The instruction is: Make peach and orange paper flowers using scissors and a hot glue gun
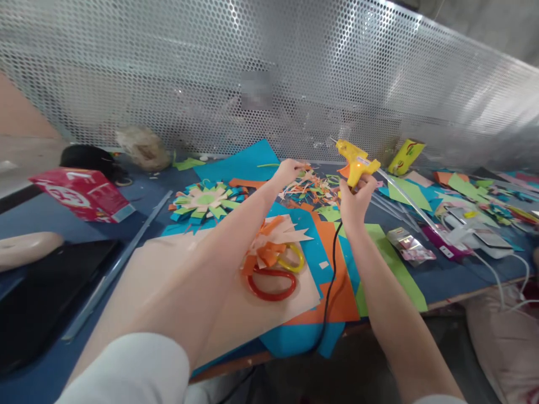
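Observation:
My right hand [357, 193] is wrapped round the handle of a yellow glue gun [352, 160], whose nozzle points up and to the left. A clear glue stick [402, 193] sticks out of its back. My left hand [290, 171] reaches to the edge of a heap of thin paper shreds [309, 188]; its fingertips are closed near an orange scrap, and what they hold is too small to name. Below my left forearm lie an orange and peach paper flower [269, 241] and scissors with red and yellow handles [273, 285] on a peach sheet [168, 280].
A layered paper flower [206, 199] lies left of the shreds. At the left are a red box [82, 193] and a black tablet [46, 292]. A black cord [332, 275] hangs over the table edge. A perforated metal panel [210, 73] stands behind.

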A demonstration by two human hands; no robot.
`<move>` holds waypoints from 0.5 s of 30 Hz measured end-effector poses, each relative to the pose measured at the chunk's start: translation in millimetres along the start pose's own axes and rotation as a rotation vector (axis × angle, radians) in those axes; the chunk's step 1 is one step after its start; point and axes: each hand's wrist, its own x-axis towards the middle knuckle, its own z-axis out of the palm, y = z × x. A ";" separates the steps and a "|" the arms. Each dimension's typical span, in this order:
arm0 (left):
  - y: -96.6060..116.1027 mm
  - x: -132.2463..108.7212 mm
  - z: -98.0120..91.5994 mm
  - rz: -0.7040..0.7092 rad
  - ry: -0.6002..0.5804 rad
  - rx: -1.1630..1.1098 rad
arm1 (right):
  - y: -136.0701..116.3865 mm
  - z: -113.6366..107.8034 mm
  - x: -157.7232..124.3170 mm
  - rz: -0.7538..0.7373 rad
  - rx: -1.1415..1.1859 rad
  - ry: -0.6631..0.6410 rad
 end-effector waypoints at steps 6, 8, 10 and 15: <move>5.5 -5.5 -23.9 -0.025 -0.166 0.462 | 3.8 2.9 2.0 0.039 -0.051 -0.027; 9.3 -18.7 -44.7 -0.023 -0.140 0.634 | 4.9 5.4 1.0 0.049 -0.018 -0.091; 11.5 -37.5 -66.4 -0.050 -0.113 0.668 | 4.9 9.4 -2.9 0.066 0.038 -0.183; 10.6 -101.6 -105.7 -0.125 -0.129 0.642 | -1.9 20.5 -20.6 0.063 0.068 -0.385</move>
